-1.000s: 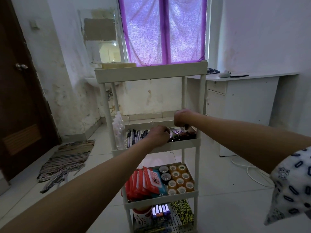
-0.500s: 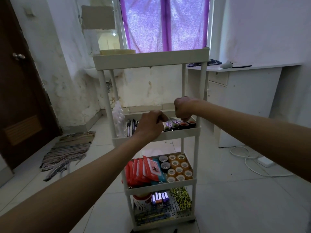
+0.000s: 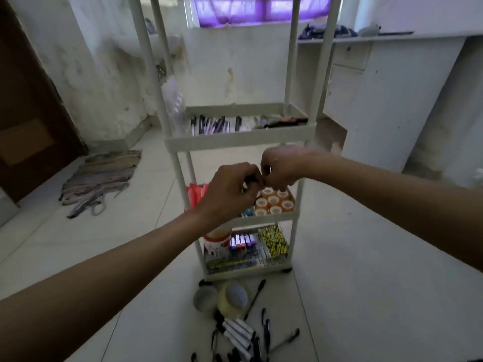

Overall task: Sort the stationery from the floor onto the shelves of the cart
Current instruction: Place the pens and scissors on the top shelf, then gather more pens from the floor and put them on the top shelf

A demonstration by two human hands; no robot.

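Note:
The white cart (image 3: 235,141) stands ahead of me. Its upper visible shelf holds pens (image 3: 214,125) and small dark items (image 3: 282,120). The shelf below carries brown tape rolls (image 3: 274,202) and red packs (image 3: 194,194). Markers (image 3: 241,242) and a yellow-black item (image 3: 273,241) lie on the bottom shelf. On the floor lie two tape rolls (image 3: 231,300), white markers (image 3: 237,333) and black pens (image 3: 254,299). My left hand (image 3: 231,190) and my right hand (image 3: 279,167) meet fingertip to fingertip in front of the tape shelf, fingers curled, with nothing visible in them.
A striped rug (image 3: 99,176) lies on the tiled floor at the left, near a brown door (image 3: 26,113). A white desk (image 3: 392,87) stands at the right behind the cart. A wall sink (image 3: 136,45) hangs behind the cart's left post.
Both hands have come down off the pen shelf and out toward me, meeting in front of the tape shelf. The view has tilted down, and the floor stationery now shows.

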